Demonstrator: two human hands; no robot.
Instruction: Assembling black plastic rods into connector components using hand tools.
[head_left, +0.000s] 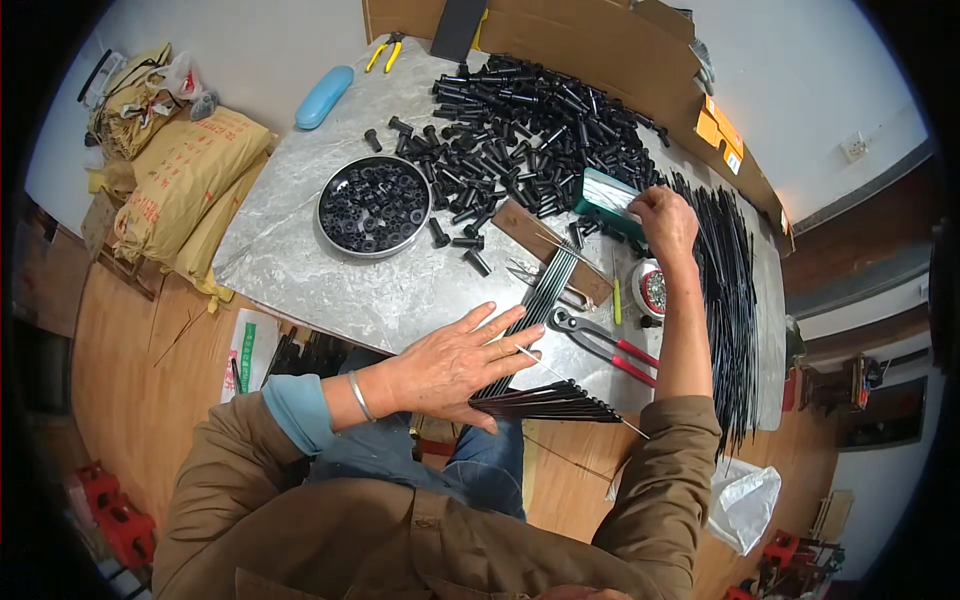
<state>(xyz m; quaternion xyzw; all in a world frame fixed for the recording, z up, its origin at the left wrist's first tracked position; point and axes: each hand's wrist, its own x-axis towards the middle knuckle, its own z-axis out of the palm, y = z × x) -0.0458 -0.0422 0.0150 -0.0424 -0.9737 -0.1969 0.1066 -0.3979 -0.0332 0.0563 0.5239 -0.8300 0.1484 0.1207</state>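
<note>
My left hand lies palm down with fingers spread on a fan of thin black rods at the table's near edge. A thin pale wire runs from under its fingers, and a row of rod ends hangs beside the thumb. My right hand is pinched at the right end of a green box holding pale, shiny strips; what the fingertips hold, if anything, is hidden. Between the hands lie red-handled pincers, scissors, a yellow-green slim tool and a brown wooden strip.
Black bolt-like pieces are heaped at the back before a cardboard screen. A round bowl holds small black rings. Long black rods cover the right side. A small cup, blue case and yellow pliers also stand on the table.
</note>
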